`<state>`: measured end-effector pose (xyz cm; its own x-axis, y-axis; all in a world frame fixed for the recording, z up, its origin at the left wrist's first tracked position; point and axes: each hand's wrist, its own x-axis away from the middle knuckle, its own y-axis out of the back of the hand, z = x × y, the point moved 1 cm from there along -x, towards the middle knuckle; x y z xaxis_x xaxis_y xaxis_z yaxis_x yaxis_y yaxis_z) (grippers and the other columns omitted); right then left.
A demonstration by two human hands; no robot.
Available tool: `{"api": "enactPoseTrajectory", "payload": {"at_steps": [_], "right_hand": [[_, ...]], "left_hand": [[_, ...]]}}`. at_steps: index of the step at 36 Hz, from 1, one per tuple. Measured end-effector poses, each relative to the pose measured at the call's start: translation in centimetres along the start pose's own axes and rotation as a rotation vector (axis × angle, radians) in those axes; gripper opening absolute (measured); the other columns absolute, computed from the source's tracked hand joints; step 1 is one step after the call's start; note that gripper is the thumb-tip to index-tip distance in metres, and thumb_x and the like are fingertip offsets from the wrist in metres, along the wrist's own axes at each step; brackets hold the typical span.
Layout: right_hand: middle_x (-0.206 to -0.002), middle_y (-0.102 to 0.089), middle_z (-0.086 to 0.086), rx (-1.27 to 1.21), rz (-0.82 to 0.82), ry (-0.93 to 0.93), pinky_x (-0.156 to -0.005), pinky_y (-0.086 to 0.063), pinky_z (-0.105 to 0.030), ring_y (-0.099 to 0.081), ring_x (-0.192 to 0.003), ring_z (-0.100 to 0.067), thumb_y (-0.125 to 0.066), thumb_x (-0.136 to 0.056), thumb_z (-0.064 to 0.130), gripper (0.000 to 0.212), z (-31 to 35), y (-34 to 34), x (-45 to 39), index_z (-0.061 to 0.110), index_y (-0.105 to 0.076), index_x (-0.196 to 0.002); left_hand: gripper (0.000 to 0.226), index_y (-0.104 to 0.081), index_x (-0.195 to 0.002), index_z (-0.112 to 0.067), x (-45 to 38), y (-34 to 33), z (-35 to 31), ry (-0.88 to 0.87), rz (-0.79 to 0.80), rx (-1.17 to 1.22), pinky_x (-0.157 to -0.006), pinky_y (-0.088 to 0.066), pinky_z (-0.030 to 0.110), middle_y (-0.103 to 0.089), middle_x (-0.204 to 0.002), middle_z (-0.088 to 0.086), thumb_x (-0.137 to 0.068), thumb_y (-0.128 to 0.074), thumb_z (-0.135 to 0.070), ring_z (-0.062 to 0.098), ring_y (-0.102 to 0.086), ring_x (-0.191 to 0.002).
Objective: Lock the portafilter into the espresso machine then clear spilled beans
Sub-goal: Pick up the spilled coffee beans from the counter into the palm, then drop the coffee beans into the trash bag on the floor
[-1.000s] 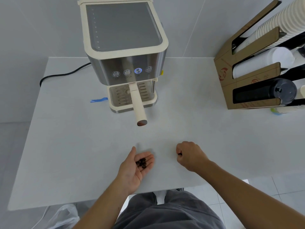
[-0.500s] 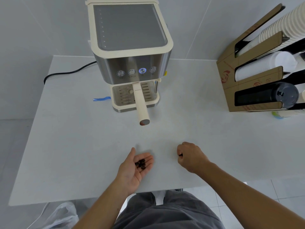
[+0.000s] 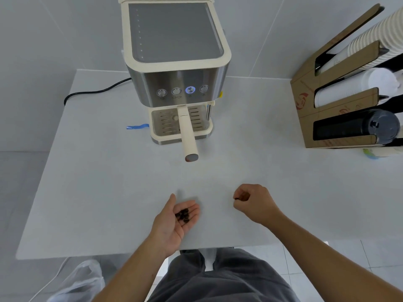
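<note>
A cream and steel espresso machine stands at the back of the white table. The portafilter sits under its front, and its cream handle sticks out toward me over the drip tray. My left hand lies palm up near the table's front edge, cupping several dark coffee beans. To its right, my right hand is curled shut, with a dark bean pinched at its fingertips just above the table.
A cardboard rack with stacked paper cups and black lids stands at the right. A black power cord runs off the back left. A blue tape strip lies left of the machine. A clear plastic bag sits on the floor below left.
The view has tilted, so the machine and table appear lower in the frame. Both hands stay almost in place; the bean at my right fingertips now shows more clearly.
</note>
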<state>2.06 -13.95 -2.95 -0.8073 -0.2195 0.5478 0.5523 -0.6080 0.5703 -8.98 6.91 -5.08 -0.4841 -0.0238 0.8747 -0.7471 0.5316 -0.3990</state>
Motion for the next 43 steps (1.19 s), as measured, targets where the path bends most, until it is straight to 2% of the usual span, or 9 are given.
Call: {"api": "enactPoseTrajectory", "payload": {"at_steps": [3, 6, 9, 12, 19, 24, 32, 36, 43], "right_hand": [[-0.061, -0.068, 0.001, -0.214, 0.027, -0.046, -0.044, -0.045, -0.021, -0.07, -0.058, -0.011, -0.069, -0.074, 0.007, 0.015, 0.1, 0.3, 0.2, 0.02, -0.069, -0.067], [-0.062, -0.065, -0.002, -0.466, 0.095, -0.069, -0.057, -0.053, -0.03, -0.069, -0.059, -0.018, -0.068, -0.076, -0.004, 0.022, 0.3, 0.6, -0.1, 0.014, -0.071, -0.065], [-0.064, -0.063, -0.005, -0.659, 0.183, -0.088, -0.061, -0.057, -0.027, -0.061, -0.06, -0.018, -0.064, -0.079, -0.011, 0.027, 0.2, 0.8, -0.4, 0.01, -0.071, -0.064], [-0.063, -0.063, -0.005, -0.684, 0.252, -0.083, -0.059, -0.057, -0.027, -0.061, -0.059, -0.017, -0.064, -0.081, -0.011, 0.027, 0.1, 1.1, -0.5, 0.009, -0.071, -0.064], [-0.06, -0.065, -0.002, -0.483, 0.346, 0.013, -0.058, -0.056, -0.025, -0.063, -0.056, -0.016, -0.067, -0.076, -0.01, 0.03, 0.3, 1.3, -1.2, 0.015, -0.072, -0.061], [-0.058, -0.065, 0.003, -0.235, 0.387, 0.127, -0.038, -0.038, -0.011, -0.07, -0.057, -0.017, -0.068, -0.075, -0.002, 0.028, 0.9, 0.9, -0.8, 0.022, -0.069, -0.06], [-0.057, -0.066, 0.008, 0.087, 0.486, 0.376, -0.044, -0.046, -0.015, -0.061, -0.05, -0.007, -0.067, -0.071, 0.005, 0.028, 3.1, -1.8, 1.0, 0.03, -0.066, -0.062], [-0.057, -0.064, 0.021, 0.182, 0.538, 0.477, -0.046, -0.042, -0.008, -0.056, -0.048, 0.002, -0.067, -0.07, 0.008, 0.032, 4.5, -4.2, 2.1, 0.037, -0.064, -0.058], [-0.057, -0.062, 0.025, 0.306, 0.605, 0.617, -0.052, -0.045, -0.008, -0.054, -0.051, 0.003, -0.066, -0.07, 0.007, 0.029, 7.5, -11.1, 5.5, 0.034, -0.064, -0.061]], "left_hand": [[0.059, -0.07, -0.1, 0.012, 0.4, 0.0, 0.2, -0.016, -0.003, 0.023, -0.064, -0.062, 0.035, -0.074, -0.095, 0.026, -0.097, -0.05, -0.043, 0.03, -0.074, -0.081], [0.059, -0.069, -0.1, 0.013, 0.9, 0.0, 0.5, -0.051, -0.025, 0.079, -0.064, -0.062, 0.035, -0.073, -0.096, 0.026, -0.098, -0.05, -0.042, 0.032, -0.071, -0.087], [0.06, -0.071, -0.096, 0.012, 1.6, 0.2, 1.2, -0.084, -0.045, 0.125, -0.066, -0.062, 0.035, -0.074, -0.098, 0.026, -0.098, -0.049, -0.043, 0.03, -0.074, -0.087], [0.06, -0.075, -0.09, 0.009, 2.5, 0.5, 2.3, -0.11, -0.052, 0.158, -0.07, -0.062, 0.035, -0.074, -0.101, 0.025, -0.098, -0.048, -0.044, 0.029, -0.074, -0.091], [0.059, -0.073, -0.094, 0.009, 4.2, 0.4, 4.9, -0.188, -0.136, 0.275, -0.07, -0.062, 0.034, -0.075, -0.1, 0.023, -0.098, -0.048, -0.045, 0.028, -0.075, -0.09], [0.059, -0.07, -0.103, 0.008, 5.3, 0.6, 7.0, -0.233, -0.176, 0.387, -0.071, -0.062, 0.034, -0.074, -0.102, 0.022, -0.098, -0.046, -0.046, 0.027, -0.074, -0.093], [0.06, -0.069, -0.104, 0.009, 7.5, 3.5, 9.1, -0.323, -0.212, 0.556, -0.067, -0.062, 0.034, -0.074, -0.103, 0.024, -0.099, -0.046, -0.046, 0.029, -0.074, -0.093], [0.061, -0.074, -0.097, 0.007, 8.8, 6.0, 10.0, -0.364, -0.239, 0.601, -0.07, -0.061, 0.033, -0.074, -0.104, 0.023, -0.097, -0.047, -0.048, 0.029, -0.073, -0.097], [0.061, -0.073, -0.098, 0.007, 12.6, 13.0, 11.1, -0.419, -0.286, 0.68, -0.069, -0.062, 0.032, -0.074, -0.103, 0.022, -0.097, -0.047, -0.048, 0.028, -0.073, -0.096]]}}
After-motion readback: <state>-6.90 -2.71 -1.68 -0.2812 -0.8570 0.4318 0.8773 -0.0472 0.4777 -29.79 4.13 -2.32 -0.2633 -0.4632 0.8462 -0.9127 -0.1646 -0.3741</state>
